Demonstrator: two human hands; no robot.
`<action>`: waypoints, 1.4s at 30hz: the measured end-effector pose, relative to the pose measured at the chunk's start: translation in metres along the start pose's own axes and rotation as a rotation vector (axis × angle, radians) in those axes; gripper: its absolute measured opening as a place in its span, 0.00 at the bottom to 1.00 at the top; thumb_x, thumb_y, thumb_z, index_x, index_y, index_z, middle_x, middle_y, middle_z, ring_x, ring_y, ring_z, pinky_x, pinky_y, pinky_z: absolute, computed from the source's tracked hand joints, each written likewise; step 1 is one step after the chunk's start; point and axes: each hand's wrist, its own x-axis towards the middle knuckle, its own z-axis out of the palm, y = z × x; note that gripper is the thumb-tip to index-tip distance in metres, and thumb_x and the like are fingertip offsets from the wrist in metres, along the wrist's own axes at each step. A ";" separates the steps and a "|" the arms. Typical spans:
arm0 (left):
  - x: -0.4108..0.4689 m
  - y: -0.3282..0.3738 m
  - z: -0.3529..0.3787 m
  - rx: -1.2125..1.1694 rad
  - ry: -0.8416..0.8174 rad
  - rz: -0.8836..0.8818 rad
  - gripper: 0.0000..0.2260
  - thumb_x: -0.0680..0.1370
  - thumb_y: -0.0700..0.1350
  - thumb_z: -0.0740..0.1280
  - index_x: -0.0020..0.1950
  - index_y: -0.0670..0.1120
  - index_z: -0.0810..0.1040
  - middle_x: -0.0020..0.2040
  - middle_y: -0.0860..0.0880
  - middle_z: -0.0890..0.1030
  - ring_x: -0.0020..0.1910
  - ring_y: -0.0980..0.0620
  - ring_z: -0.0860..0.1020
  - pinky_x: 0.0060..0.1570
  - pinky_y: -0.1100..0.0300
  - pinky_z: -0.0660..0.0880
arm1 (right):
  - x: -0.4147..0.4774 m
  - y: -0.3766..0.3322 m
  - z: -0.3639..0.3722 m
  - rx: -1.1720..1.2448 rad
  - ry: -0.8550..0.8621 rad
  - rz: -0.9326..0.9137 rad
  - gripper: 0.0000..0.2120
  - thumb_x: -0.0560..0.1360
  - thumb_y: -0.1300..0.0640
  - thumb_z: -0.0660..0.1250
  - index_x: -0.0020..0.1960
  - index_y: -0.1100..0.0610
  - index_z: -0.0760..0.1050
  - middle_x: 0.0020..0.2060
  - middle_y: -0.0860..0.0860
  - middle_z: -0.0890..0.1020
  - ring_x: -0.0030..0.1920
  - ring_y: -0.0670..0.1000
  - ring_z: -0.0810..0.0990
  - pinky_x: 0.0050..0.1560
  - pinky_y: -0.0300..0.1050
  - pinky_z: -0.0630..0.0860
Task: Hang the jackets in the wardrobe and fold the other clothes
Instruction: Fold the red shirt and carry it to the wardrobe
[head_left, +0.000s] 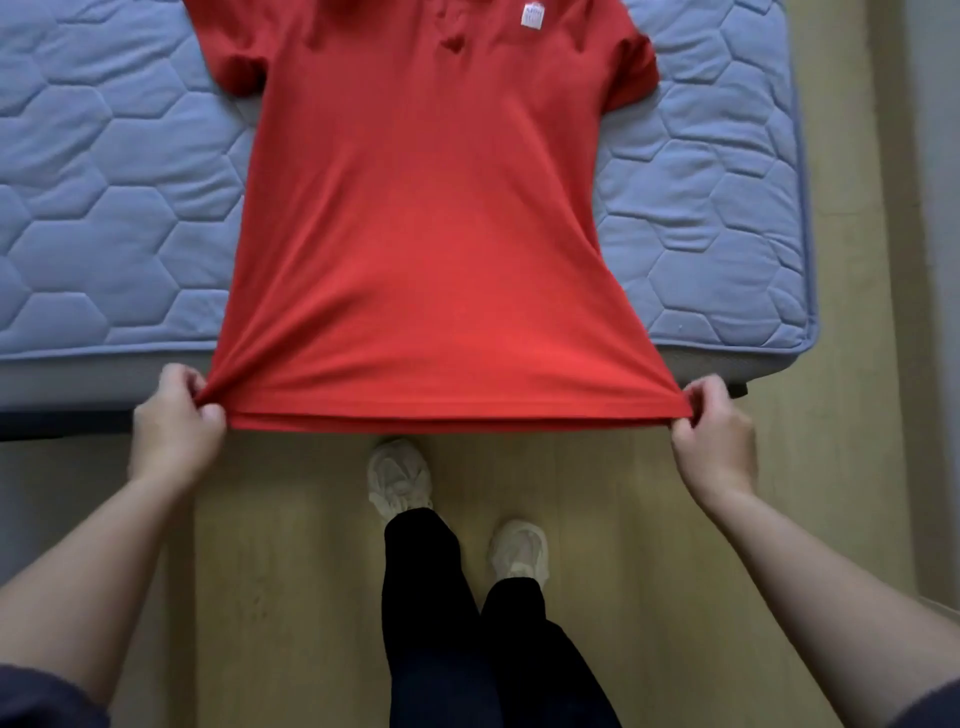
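Observation:
A red short-sleeved polo shirt (431, 223) lies spread face up on the blue quilted mattress (104, 208), collar at the far end and a small white patch on its chest. Its hem hangs over the mattress's near edge, pulled taut. My left hand (176, 421) pinches the hem's left corner. My right hand (714, 431) pinches the hem's right corner. Both sleeves lie flat to either side.
The mattress's near edge (78, 358) runs across the view, its right corner at the right. Pale wooden floor (623, 519) lies in front and to the right. My legs in dark trousers and light sneakers (400, 478) stand below the hem.

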 end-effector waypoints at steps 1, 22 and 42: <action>0.000 -0.002 -0.002 0.017 -0.048 -0.015 0.08 0.74 0.34 0.61 0.52 0.41 0.71 0.50 0.31 0.77 0.49 0.35 0.75 0.47 0.50 0.69 | -0.006 0.002 0.000 -0.048 -0.075 -0.018 0.08 0.72 0.66 0.65 0.50 0.59 0.72 0.40 0.60 0.81 0.40 0.64 0.78 0.38 0.49 0.67; 0.061 0.244 -0.021 0.291 -0.363 0.474 0.15 0.77 0.47 0.62 0.62 0.45 0.70 0.61 0.44 0.74 0.62 0.43 0.72 0.59 0.50 0.70 | 0.175 -0.141 -0.051 0.599 -0.405 0.529 0.10 0.78 0.65 0.57 0.57 0.56 0.69 0.45 0.56 0.77 0.36 0.48 0.75 0.35 0.42 0.70; 0.151 0.414 0.121 0.348 0.022 0.596 0.31 0.78 0.56 0.57 0.78 0.49 0.52 0.79 0.45 0.48 0.77 0.43 0.45 0.70 0.35 0.45 | 0.415 -0.117 -0.029 0.815 -0.084 0.264 0.06 0.77 0.62 0.64 0.48 0.53 0.68 0.38 0.47 0.75 0.37 0.44 0.73 0.37 0.33 0.73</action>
